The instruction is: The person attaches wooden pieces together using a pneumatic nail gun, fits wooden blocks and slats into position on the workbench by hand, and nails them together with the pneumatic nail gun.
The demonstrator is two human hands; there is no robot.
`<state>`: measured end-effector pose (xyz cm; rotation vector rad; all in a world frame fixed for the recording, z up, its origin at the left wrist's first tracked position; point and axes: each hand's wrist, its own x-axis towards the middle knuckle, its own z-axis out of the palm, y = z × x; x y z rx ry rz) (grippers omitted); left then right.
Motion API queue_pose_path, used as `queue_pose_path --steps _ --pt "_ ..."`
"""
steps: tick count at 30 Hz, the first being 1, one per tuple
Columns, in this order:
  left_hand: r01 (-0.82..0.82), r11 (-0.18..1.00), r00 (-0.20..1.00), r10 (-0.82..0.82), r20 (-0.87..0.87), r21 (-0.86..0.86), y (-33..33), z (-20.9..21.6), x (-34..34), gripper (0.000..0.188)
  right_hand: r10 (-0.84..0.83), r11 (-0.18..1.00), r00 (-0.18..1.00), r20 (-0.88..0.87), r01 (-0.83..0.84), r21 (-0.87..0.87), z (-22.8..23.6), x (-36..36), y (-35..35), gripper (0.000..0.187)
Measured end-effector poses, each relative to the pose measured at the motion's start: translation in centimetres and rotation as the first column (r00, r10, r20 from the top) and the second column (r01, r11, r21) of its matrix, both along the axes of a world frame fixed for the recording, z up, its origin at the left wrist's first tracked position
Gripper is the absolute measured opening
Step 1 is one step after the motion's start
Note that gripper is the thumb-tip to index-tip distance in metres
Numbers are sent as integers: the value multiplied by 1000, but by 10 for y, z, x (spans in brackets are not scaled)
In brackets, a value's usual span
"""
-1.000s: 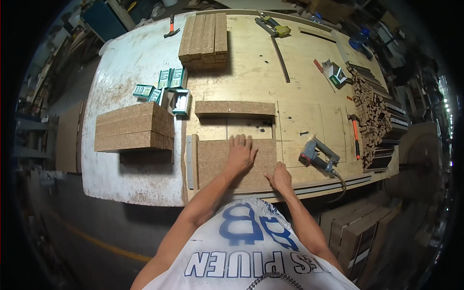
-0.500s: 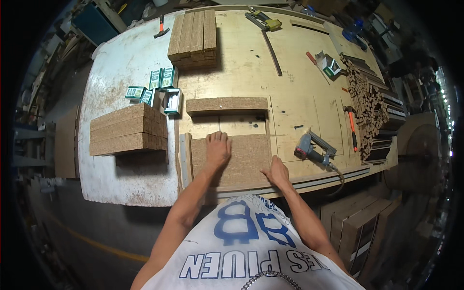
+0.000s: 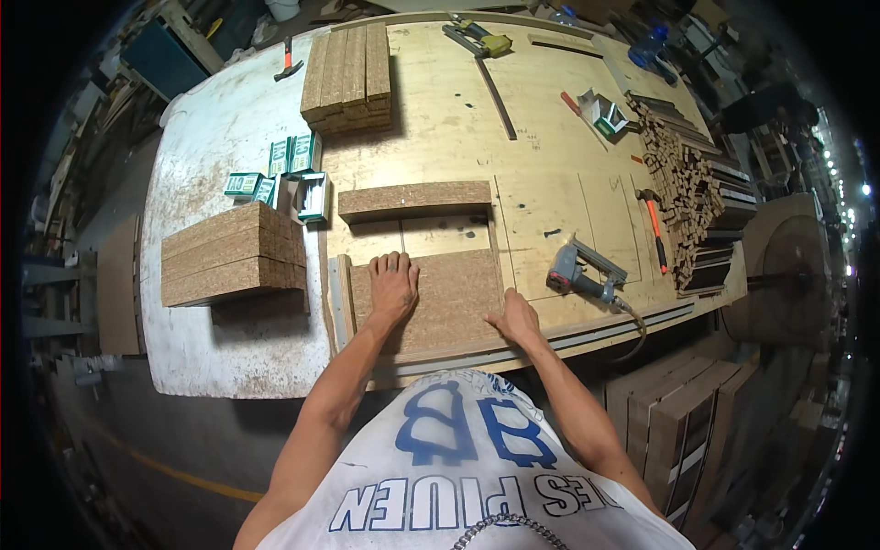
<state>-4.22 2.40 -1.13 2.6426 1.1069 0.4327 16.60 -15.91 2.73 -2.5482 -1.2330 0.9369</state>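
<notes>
A flat particle-board panel (image 3: 449,275) lies on the bench in front of me, against a raised strip (image 3: 340,302) on its left and a metal-edged rail (image 3: 596,333) along the near side. My left hand (image 3: 394,282) presses flat on the panel's left part, with its fingertips at the far edge. Over the right edge sits my right hand (image 3: 515,318), thumb spread inward on the panel and index finger stretched forward; its other fingers are partly hidden. Beyond the panel, a particle-board bar (image 3: 417,199) lies crosswise, with a gap between them.
A grey nail gun (image 3: 587,273) with a hose lies to the right, near an orange-handled hammer (image 3: 654,231) and a heap of thin strips (image 3: 678,174). Board stacks (image 3: 234,252) (image 3: 348,78) and green-white boxes (image 3: 293,154) stand left. A yellow-green nail gun (image 3: 477,39) lies at the back.
The whole view has shifted slightly, with bench items appearing a little farther left. Both hands keep the same places on the panel.
</notes>
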Motion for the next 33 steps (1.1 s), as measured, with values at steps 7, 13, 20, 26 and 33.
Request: queue_pose_path --steps 7,13,20,26,33 --pt "78 997 997 -77 -14 31 -1 1 8 27 -79 997 997 -9 79 -3 9 7 -5 61" --pt "73 997 997 -72 36 -38 -13 16 -2 26 -60 998 986 -156 56 -31 -15 -3 -8 60" --pt "38 993 999 -34 39 -109 -16 16 1 29 -107 994 990 -96 105 -26 26 -6 -8 53" --pt "-31 998 1000 31 2 -52 -3 5 -6 30 -91 996 990 -107 90 -17 25 -4 -5 55" --pt "-23 991 1000 26 17 -128 10 -3 -15 29 -80 997 989 -128 80 -5 25 -3 -6 58"
